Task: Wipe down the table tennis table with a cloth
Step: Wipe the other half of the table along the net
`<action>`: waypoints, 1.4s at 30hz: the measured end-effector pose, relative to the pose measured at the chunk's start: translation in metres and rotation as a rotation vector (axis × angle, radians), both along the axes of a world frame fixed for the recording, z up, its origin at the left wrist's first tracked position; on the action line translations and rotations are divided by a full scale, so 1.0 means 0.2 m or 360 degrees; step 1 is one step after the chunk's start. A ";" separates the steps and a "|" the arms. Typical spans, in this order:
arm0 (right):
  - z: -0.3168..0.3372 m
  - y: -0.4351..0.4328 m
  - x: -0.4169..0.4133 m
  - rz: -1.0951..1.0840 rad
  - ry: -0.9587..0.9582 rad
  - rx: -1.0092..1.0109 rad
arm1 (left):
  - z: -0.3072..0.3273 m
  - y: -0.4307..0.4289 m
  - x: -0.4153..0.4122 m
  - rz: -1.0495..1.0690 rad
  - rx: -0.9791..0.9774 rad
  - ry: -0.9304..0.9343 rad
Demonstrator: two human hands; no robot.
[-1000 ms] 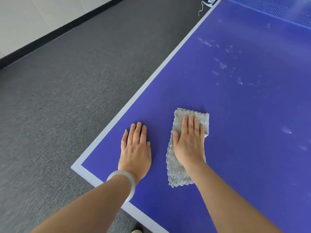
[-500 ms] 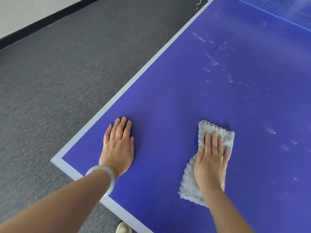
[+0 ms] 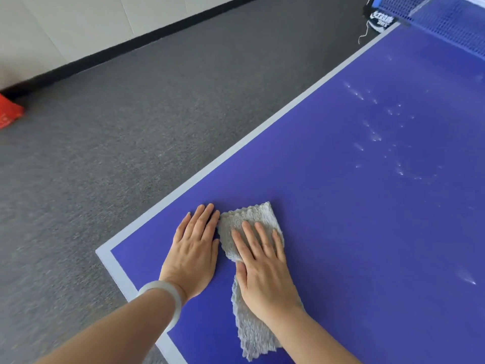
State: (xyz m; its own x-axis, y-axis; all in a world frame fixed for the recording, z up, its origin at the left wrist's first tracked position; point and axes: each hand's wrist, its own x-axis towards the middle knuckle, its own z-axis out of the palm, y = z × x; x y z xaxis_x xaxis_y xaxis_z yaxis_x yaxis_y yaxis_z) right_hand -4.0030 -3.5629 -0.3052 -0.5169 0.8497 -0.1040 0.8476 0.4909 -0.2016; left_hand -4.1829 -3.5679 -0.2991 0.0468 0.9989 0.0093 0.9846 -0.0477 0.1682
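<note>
The right grip (image 3: 265, 269) lies flat on the cloth (image 3: 250, 215), fingers straight and clasping nothing, pressing it onto the table (image 3: 341, 232) so the whole palm can drive the wipe. The cloth sits near the table's near left corner, its near end trailing past the wrist. Just beside the cloth's left edge, the left grip (image 3: 195, 248) is likewise flat and released on bare blue, probably a brace for leaning, while pale specks (image 3: 375, 137) farther right, toward the net (image 3: 446, 19), look not yet wiped.
</note>
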 end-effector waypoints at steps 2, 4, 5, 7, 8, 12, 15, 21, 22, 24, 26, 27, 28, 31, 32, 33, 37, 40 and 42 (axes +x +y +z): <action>0.00 0.18 -0.07 0.0151 0.0014 -0.0007 | 0.00 -0.01 0.01 0.0021 0.0015 0.0005; 0.00 0.36 -0.16 0.0269 0.0023 -0.0002 | -0.01 -0.01 0.01 0.0092 0.0014 0.0006; -0.01 0.45 -0.21 0.0309 0.0029 0.0018 | -0.02 -0.01 0.01 0.0129 0.0008 0.0027; -0.02 0.60 -0.29 0.0358 0.0052 0.0043 | -0.02 -0.01 0.00 0.0150 -0.0017 0.0095; -0.02 0.67 -0.32 0.0376 0.0043 0.0056 | -0.03 -0.01 0.00 0.0138 -0.0038 0.0120; -0.03 0.99 -0.40 0.0117 -0.0021 0.0109 | -0.03 0.00 -0.02 0.0130 -0.0074 0.0116; -0.04 0.99 -0.42 -0.0159 -0.0053 0.0110 | -0.04 -0.01 -0.02 0.0118 -0.0096 0.0081; -0.06 0.52 -0.11 0.0382 0.0021 0.0159 | -0.03 0.00 -0.02 0.0088 -0.0078 0.0079; -0.06 0.57 0.00 0.0334 0.0019 0.0204 | -0.03 0.00 -0.02 0.0085 -0.0080 0.0083; -0.04 0.72 0.23 -0.0152 -0.0051 0.0220 | -0.04 0.00 -0.02 0.0103 -0.0083 0.0086; -0.01 0.82 0.36 -0.0744 -0.0122 0.0161 | -0.04 0.00 -0.02 0.0114 -0.0095 0.0086; -0.01 0.81 0.34 -0.0928 -0.0122 0.0151 | -0.05 0.00 -0.02 0.0112 -0.0113 0.0091; -0.01 0.75 0.27 -0.1025 -0.0091 0.0157 | -0.05 0.00 -0.02 0.0109 -0.0129 0.0102; -0.04 0.39 -0.05 -0.0786 -0.0019 0.0231 | -0.05 0.00 -0.02 0.0102 -0.0139 0.0119; -0.06 0.24 -0.12 -0.0568 0.0014 0.0229 | -0.04 0.00 -0.02 0.0102 -0.0132 0.0104; -0.06 0.12 -0.15 -0.0311 0.0030 0.0217 | -0.04 0.00 -0.02 0.0100 -0.0124 0.0080; -0.06 0.08 0.22 -0.0013 0.0019 0.0211 | -0.04 0.00 -0.02 0.0098 -0.0108 0.0067; -0.02 0.23 0.53 -0.0778 -0.0108 0.0147 | -0.04 0.00 -0.01 0.0106 -0.0086 0.0052; -0.01 0.25 0.51 -0.1196 -0.0117 0.0108 | -0.04 0.00 0.00 0.0117 -0.0080 0.0039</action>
State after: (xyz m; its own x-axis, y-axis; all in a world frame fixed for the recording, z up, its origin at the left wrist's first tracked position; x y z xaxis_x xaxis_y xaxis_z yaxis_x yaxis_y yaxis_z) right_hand -3.9012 -3.5132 -0.3079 0.2100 0.9764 -0.0509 0.9691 -0.2148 -0.1216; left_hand -4.1836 -3.5687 -0.3067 -0.0268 0.9988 -0.0411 0.9890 0.0325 0.1446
